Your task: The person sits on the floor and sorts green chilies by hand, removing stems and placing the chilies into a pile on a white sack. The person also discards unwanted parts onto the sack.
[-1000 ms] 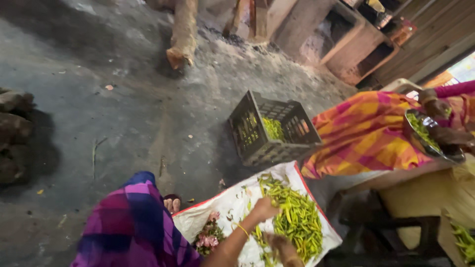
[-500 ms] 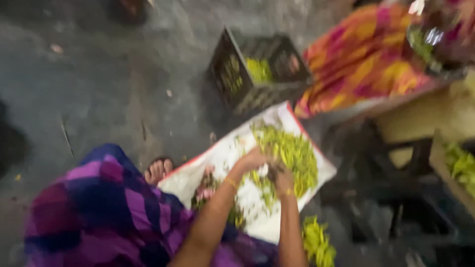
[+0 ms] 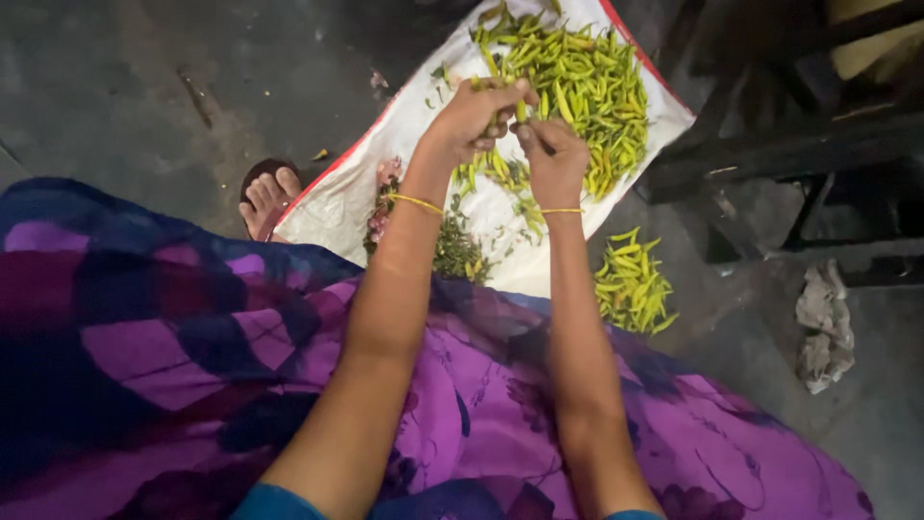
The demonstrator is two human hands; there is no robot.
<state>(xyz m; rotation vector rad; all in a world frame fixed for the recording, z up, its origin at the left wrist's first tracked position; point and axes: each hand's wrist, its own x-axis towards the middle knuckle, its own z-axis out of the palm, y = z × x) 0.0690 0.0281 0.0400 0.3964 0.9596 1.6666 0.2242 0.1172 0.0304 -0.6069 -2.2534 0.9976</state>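
the single head camera is looking steeply down from the person's head, facing forward over the lap and along both forearms. it is sitting close to the white sack, whose far corner is reaching the top edge; the concrete floor is filling the left side.

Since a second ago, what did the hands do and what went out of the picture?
Both hands came together over the white sack: the left hand now grips a bunch of green chillies, and the right hand pinches one at its fingertips. The view dipped closer, so the black crate and the other person are gone. The chilli heap stays on the sack, which has not moved.
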